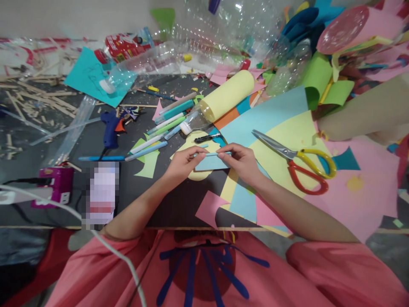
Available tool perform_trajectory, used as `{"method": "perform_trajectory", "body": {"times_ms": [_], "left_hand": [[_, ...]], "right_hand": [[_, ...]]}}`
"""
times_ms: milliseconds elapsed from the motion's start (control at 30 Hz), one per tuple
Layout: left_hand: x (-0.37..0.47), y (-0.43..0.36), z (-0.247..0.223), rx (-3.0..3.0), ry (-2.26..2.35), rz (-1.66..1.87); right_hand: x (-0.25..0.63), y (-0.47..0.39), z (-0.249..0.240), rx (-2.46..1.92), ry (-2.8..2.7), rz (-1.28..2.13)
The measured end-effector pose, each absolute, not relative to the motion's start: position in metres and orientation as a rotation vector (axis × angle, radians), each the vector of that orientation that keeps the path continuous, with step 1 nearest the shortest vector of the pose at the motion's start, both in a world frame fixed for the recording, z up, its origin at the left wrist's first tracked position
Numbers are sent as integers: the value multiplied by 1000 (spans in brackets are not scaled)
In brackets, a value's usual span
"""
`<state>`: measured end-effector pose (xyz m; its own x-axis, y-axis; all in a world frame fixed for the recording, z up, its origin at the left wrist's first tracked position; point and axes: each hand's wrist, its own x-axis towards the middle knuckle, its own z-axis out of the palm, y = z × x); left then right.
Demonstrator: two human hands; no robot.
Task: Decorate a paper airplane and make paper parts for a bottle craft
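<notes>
Both my hands pinch a piece of light blue paper (211,162) by its far edge, which looks rolled or folded into a narrow strip. My left hand (188,161) grips the left end between thumb and fingers, and my right hand (240,160) grips the right end. Beneath the paper lies a pale yellow sheet (200,175) with a curved outline. Just beyond my fingers rests a black pen (207,138). A clear bottle wrapped in yellow paper (230,94) lies on its side farther back. Scissors with yellow and red handles (292,157) lie spread to the right.
Several markers (171,123) lie left of the bottle. A blue glue gun (110,128), a phone (101,192) and a purple box (56,186) are at left. Coloured paper (361,192) covers the right side. Plastic bottles (153,59) crowd the back. Another person's arm (364,108) reaches in at right.
</notes>
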<state>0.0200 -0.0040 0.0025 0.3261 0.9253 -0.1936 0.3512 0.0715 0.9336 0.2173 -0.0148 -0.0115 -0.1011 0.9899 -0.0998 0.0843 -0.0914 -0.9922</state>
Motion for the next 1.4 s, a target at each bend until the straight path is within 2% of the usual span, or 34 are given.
{"method": "perform_trajectory", "body": {"times_ms": [1400], "left_hand": [[22, -6, 0, 1305, 1193, 823]], "right_hand": [[216, -14, -10, -1220, -1306, 1396]]}}
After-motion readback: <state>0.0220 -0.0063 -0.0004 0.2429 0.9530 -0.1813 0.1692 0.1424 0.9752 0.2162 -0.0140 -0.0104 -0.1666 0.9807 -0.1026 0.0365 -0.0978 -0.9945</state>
